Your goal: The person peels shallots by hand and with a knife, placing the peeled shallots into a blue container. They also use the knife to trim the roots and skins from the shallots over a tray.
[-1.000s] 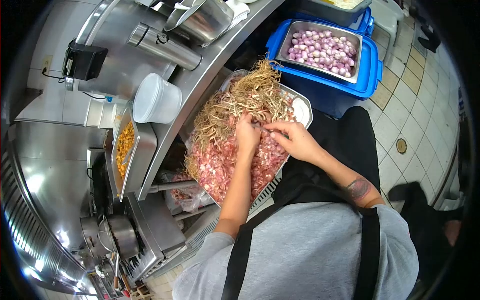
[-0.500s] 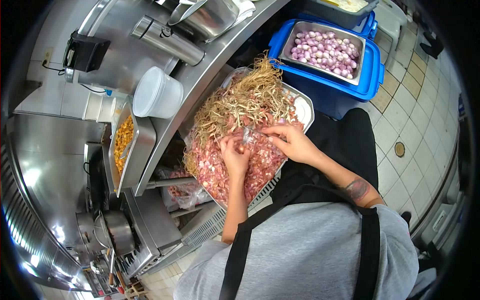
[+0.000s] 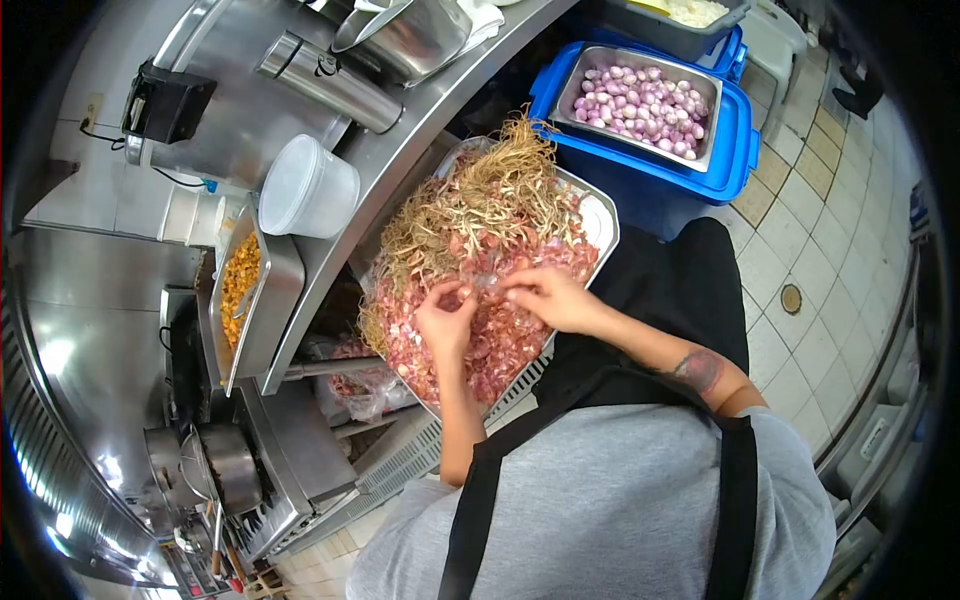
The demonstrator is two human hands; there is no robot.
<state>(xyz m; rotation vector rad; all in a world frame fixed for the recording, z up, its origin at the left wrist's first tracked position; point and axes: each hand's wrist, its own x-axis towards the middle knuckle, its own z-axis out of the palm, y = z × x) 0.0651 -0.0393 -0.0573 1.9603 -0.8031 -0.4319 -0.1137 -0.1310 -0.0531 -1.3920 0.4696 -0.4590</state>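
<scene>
Both of my hands work close together over a tray heaped with reddish shallot skins. My left hand is closed in a pinch on a small reddish shallot, mostly covered by the fingers. My right hand faces it from the right, fingers pinched around what looks like a small knife, its blade barely visible now. Dry root ends and stalks form a tangled pile on the far side of the tray.
Peeled shallots fill a metal pan on a blue-lidded bin. Along the left runs a steel counter with a white lidded tub and a pan of orange food. A plastic bag lies below.
My right hand has shifted slightly left and down, and its thin blade no longer shows clearly. My left hand has moved a little left and turned. The whole view has drifted slightly.
</scene>
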